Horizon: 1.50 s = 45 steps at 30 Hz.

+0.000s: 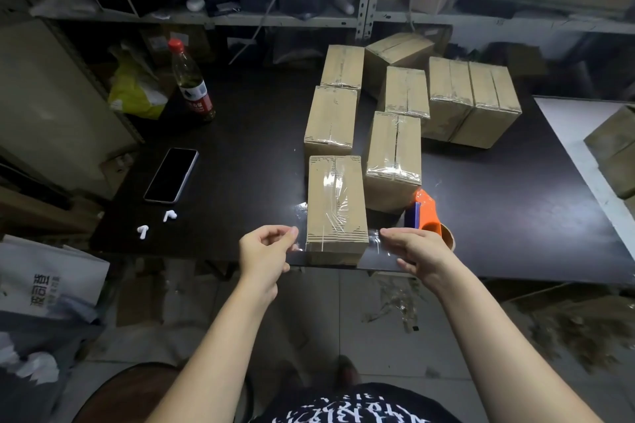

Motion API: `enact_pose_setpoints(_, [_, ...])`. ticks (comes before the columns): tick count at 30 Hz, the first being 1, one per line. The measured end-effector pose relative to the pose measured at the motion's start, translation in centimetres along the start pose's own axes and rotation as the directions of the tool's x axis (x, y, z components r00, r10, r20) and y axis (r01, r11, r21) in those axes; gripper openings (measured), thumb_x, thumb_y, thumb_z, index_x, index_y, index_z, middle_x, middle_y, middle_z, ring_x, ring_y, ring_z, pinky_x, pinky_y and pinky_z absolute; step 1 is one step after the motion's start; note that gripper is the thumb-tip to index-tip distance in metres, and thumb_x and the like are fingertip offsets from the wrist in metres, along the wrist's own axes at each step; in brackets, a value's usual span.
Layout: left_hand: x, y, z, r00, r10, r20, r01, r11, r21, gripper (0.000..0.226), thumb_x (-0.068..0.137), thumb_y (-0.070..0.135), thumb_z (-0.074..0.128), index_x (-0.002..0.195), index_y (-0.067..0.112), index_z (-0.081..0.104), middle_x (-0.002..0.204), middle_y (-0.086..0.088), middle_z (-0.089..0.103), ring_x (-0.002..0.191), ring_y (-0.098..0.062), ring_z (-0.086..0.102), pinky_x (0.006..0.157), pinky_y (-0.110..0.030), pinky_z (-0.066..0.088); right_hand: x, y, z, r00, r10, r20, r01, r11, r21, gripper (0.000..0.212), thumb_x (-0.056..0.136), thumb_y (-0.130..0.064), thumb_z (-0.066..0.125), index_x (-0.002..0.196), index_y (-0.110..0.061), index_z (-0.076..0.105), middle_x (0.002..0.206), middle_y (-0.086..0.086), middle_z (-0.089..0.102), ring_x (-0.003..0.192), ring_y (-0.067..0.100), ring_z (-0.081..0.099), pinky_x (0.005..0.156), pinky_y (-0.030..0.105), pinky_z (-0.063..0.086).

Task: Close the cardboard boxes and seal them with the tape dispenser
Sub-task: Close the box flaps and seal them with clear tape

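We held our left hand at the worktop's near edge, its fingers curled and its thumb and forefinger pinching the loose left end of the clear tape. The tape ran over the nearest cardboard box, which stood closed at that edge. Our right hand reached its nearly straight fingers to the tape's right end; whether it gripped, we could not tell. The tape dispenser lay just behind it. The sealed boxes stood farther back, and the phone lay to the left.

left hand: pinching tape | right hand: fingers straight, perhaps touching tape
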<state>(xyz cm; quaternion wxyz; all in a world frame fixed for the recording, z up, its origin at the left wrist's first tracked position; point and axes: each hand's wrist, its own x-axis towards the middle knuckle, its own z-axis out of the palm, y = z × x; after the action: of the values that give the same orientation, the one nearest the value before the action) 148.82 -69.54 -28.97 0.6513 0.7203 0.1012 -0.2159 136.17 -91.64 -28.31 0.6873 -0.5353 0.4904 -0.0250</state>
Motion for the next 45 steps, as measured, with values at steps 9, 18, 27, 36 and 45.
enact_pose_setpoints(9, [0.9, -1.4, 0.5, 0.996, -0.094, -0.003, 0.094, 0.995, -0.027, 0.009, 0.089, 0.013, 0.081, 0.095, 0.008, 0.076, 0.094, -0.012, 0.076, 0.081, -0.019, 0.072, 0.046, -0.022, 0.045, 0.6, 1.4, 0.8, 1.000, -0.009, -0.005, 0.009, 1.000, -0.011, 0.008, 0.088, -0.018, 0.084, 0.094, -0.013, 0.083, 0.095, 0.002, 0.081, 0.100, 0.019, 0.072, 0.080, 0.035, 0.053])
enact_pose_setpoints(18, [0.6, -2.6, 1.6, 0.969, -0.238, 0.073, 0.248, 0.947, -0.206, 0.027, 0.092, 0.013, 0.078, 0.117, 0.019, 0.071, 0.118, -0.011, 0.069, 0.092, -0.018, 0.067, 0.045, -0.024, 0.042, 0.8, 3.5, 2.4, 0.995, 0.016, 0.098, -0.037, 0.977, 0.210, 0.028, 0.091, -0.014, 0.079, 0.118, -0.010, 0.071, 0.109, 0.007, 0.078, 0.108, 0.021, 0.072, 0.093, 0.036, 0.053])
enact_pose_setpoints(27, [0.2, -3.0, 0.6, 0.915, 0.391, 0.098, -0.403, 0.882, 0.244, 0.029, 0.089, -0.002, 0.074, 0.096, 0.026, 0.074, 0.091, 0.008, 0.076, 0.087, -0.005, 0.071, 0.083, -0.023, 0.059, -0.5, 3.6, 1.4, 0.868, -0.496, 0.023, 0.480, 0.826, -0.294, 0.010, 0.088, -0.022, 0.084, 0.094, -0.024, 0.078, 0.085, -0.013, 0.077, 0.086, 0.006, 0.074, 0.078, 0.024, 0.061])
enact_pose_setpoints(36, [-0.6, -2.5, -0.6, 0.828, 0.503, 0.247, -0.553, 0.805, 0.216, 0.042, 0.079, -0.007, 0.081, 0.101, 0.029, 0.080, 0.090, 0.010, 0.078, 0.081, -0.009, 0.073, 0.078, -0.025, 0.059, -1.7, 3.5, 1.0, 0.818, -0.557, 0.142, 0.573, 0.773, -0.272, 0.017, 0.083, -0.013, 0.088, 0.096, -0.016, 0.078, 0.089, -0.008, 0.079, 0.089, 0.010, 0.077, 0.081, 0.026, 0.064])
enact_pose_setpoints(45, [-1.5, 2.3, 0.0, 0.749, 0.565, 0.346, -0.625, 0.776, 0.083, 0.035, 0.085, 0.004, 0.082, 0.117, 0.019, 0.077, 0.094, 0.006, 0.071, 0.090, -0.007, 0.068, 0.084, -0.019, 0.056, -2.8, 0.2, 0.9, 0.738, -0.672, 0.060, 0.675, 0.734, -0.078, 0.021, 0.088, -0.008, 0.083, 0.108, -0.012, 0.079, 0.096, -0.004, 0.081, 0.092, 0.010, 0.077, 0.073, 0.020, 0.060])
